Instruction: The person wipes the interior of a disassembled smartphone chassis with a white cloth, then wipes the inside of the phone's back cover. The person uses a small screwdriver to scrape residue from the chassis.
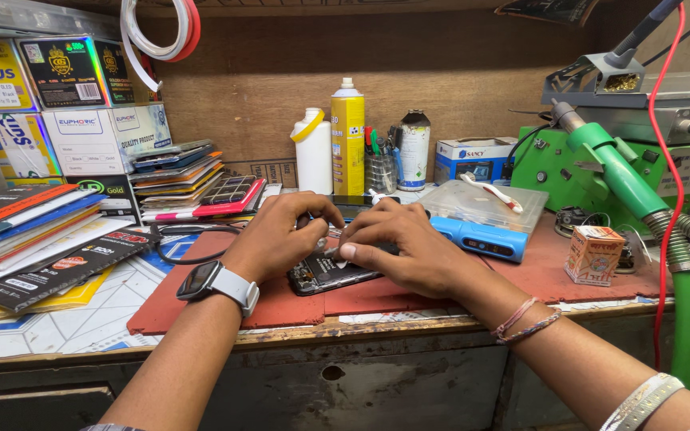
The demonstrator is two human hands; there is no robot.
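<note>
Nearest, two hands meet over one opened phone (325, 273) lying on the red mat (201, 307): the left hand (277, 235), one watch (219, 285) at its wrist, curls its fingers down onto the phone's upper edge, and the right hand (405, 243) presses a small white piece against it under bent fingertips. Just right of the phone lies one blue tool (481, 238) and, farther right, one small orange box (594, 254). Behind the phone stand one white bottle (314, 152), one yellow spray can (348, 136) and one clear plastic case (489, 204).

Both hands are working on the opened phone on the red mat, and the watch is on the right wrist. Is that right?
Not quite. The head view shows the watch on the left wrist. The rest holds: the left hand and right hand both rest on the opened phone on the red mat.
</note>
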